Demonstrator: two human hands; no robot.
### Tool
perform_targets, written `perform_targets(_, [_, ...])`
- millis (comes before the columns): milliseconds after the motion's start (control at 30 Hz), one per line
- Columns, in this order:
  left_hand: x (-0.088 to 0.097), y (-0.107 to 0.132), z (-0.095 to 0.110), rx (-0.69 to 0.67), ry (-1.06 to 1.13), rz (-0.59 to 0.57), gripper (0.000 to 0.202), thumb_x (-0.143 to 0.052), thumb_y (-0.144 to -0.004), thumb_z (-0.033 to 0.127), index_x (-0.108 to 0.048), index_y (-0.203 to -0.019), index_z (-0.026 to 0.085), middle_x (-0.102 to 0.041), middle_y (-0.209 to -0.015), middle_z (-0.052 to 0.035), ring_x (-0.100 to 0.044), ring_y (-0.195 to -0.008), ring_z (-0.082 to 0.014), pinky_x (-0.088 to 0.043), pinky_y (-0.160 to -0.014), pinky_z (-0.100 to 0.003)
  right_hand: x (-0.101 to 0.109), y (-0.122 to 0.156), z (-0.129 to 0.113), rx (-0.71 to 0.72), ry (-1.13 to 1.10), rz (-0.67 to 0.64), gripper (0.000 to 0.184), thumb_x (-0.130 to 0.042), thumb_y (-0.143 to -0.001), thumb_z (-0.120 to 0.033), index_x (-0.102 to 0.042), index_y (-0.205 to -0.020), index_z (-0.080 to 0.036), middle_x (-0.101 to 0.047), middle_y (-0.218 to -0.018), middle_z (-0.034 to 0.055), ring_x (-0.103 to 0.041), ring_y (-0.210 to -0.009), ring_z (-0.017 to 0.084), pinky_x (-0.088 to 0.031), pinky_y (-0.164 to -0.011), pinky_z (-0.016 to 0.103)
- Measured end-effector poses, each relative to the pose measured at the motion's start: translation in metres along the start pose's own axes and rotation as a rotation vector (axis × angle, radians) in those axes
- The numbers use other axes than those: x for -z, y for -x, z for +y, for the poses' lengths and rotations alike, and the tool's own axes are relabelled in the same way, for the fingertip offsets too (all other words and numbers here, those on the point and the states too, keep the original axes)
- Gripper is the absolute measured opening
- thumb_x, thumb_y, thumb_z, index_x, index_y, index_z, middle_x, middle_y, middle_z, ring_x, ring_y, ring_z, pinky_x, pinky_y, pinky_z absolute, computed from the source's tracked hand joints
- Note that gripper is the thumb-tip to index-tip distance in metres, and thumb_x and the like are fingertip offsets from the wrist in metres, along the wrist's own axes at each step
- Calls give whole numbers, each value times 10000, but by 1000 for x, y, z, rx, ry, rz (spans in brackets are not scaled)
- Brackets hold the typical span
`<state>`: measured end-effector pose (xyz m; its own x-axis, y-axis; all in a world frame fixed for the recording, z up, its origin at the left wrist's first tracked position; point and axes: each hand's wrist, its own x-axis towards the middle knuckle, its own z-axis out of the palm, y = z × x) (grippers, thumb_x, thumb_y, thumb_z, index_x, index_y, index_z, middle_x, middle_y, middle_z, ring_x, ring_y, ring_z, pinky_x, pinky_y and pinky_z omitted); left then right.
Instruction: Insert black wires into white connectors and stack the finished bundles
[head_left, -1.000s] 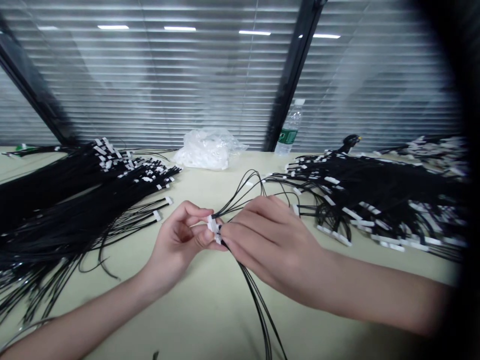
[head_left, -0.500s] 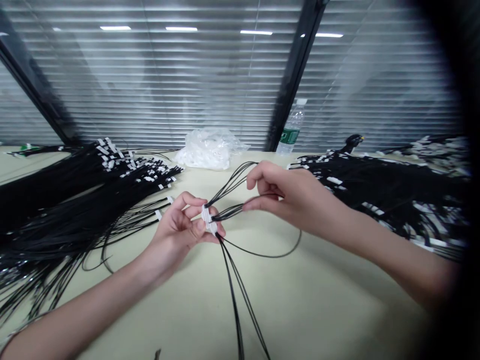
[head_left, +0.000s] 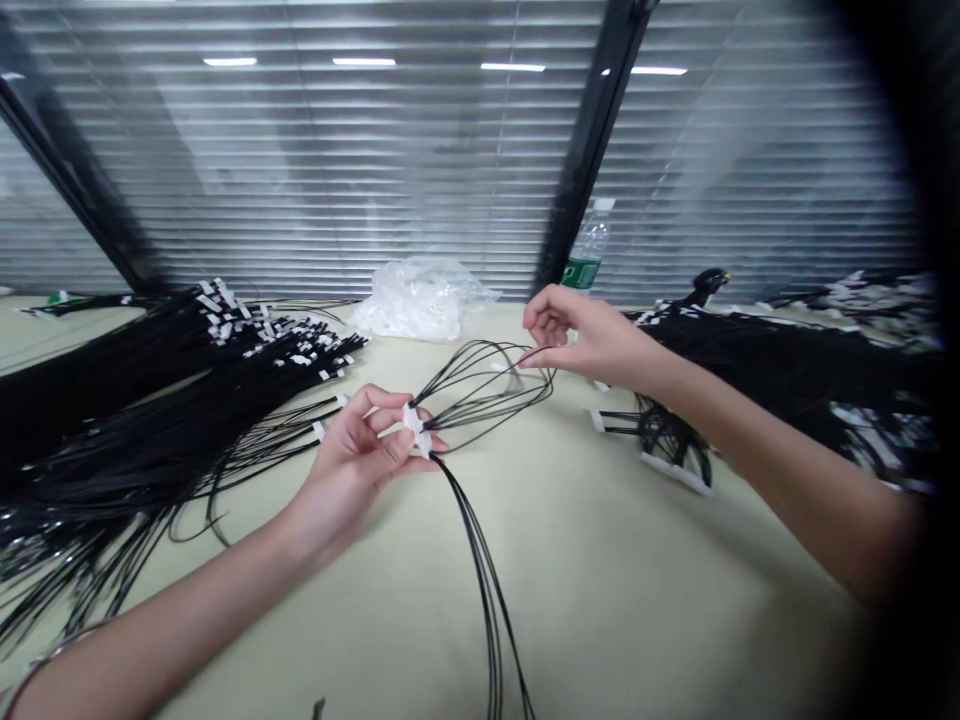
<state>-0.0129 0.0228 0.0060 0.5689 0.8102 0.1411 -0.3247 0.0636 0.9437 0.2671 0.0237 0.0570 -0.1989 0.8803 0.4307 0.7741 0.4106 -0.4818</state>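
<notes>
My left hand (head_left: 367,445) pinches a small white connector block (head_left: 417,430) between thumb and fingers. Several thin black wires (head_left: 495,395) come out of the block and curve to the right in a loop. More black wires (head_left: 480,560) hang from its lower end toward the front edge. At the far end of the loop is my right hand (head_left: 574,335), its fingers curled and the thumb apart from them. The thumb tip lies against or just beside the loop; I cannot tell which.
Piles of black wires with white ends lie on the left (head_left: 150,420) and right (head_left: 780,370). A coiled harness (head_left: 667,440) with white connectors rests under my right forearm. Behind stand a clear plastic bag (head_left: 424,300) and a water bottle (head_left: 585,250), before window blinds (head_left: 337,180).
My right hand has moved up and right, off the wires between its fingers. The wires have spread into a rounder loop. My left hand keeps its hold on the connector block.
</notes>
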Motion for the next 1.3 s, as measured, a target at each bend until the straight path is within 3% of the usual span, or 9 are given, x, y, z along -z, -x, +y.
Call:
perform_targets(67, [2,-1,-1,-38,-97,74,168,-592,-781,157,-494,-903,218,-616,-872,-4,-650,-799,-180,-523,-690,-298,6,0,-3,2,-51,-61,482,-710,-636,-436,-478,-1008,-236,-565,-943,33,-523,-851,179,-425,-717,296])
perform_targets(133, [3,-2,-2,-85,-170,102,162,-586,-787,170,-489,-909,216,-611,-864,-7,-653,-786,-181,-529,-685,-305,11,3,-18,7,-37,-13,417,-669,-695,-415,-483,-1015,-224,-553,-1013,44,-513,-907,170,-406,-769,294])
perform_targets(233, [2,-2,-2,-148,-227,110,162,-579,-791,171,-484,-914,215,-602,-857,-9,-655,-774,-181,-539,-670,-308,5,16,-57,-19,26,96,198,-502,-837,-389,-522,-819,-193,-564,-816,18,-507,-734,122,-389,-663,262])
perform_targets(333, [0,-1,-2,-177,-237,100,172,-584,-788,161,-481,-918,206,-603,-850,-16,-657,-773,-185,-549,-658,-309,-18,34,-94,40,110,-162,287,-446,-866,-396,-521,-693,-180,-535,-654,-15,-476,-607,102,-353,-584,248])
perform_targets(433, [-1,0,-2,-181,-219,77,178,-591,-781,149,-489,-919,198,-601,-848,-19,-655,-778,-189,-556,-652,-320,-45,48,-111,142,265,-284,207,-491,-848,-326,-507,-718,-167,-528,-671,-7,-462,-633,120,-326,-588,255])
perform_targets(567, [-2,2,-1,-189,-218,67,171,-593,-779,142,-495,-909,193,-607,-854,-24,-655,-779,-189,-560,-655,-329,-58,52,-109,193,331,-292,195,-398,-888,-219,-481,-723,-161,-510,-662,-3,-444,-629,121,-308,-591,257])
perform_targets(933, [-2,2,-1,-181,-207,78,162,-585,-788,151,-490,-911,198,-605,-859,-17,-659,-790,-184,-563,-668,-320,-45,47,-102,103,399,-220,202,-355,-912,-214,-456,-743,-171,-488,-615,-31,-424,-515,90,-238,-503,246])
perform_targets(1167, [-2,3,-2,-199,-227,70,158,-586,-785,141,-500,-903,201,-622,-854,-19,-657,-784,-179,-564,-661,-309,-45,57,-108,320,696,-205,122,-514,-736,-38,-512,-778,-152,-507,-617,14,-486,-645,186,-299,-573,292])
perform_targets(1300, [-1,2,-3,-192,-190,61,171,-594,-778,143,-502,-909,202,-617,-867,-15,-653,-784,-180,-564,-672,-326,-42,57,-110,139,390,-170,161,-453,-822,-108,-513,-960,-164,-507,-609,-10,-454,-537,135,-298,-500,260])
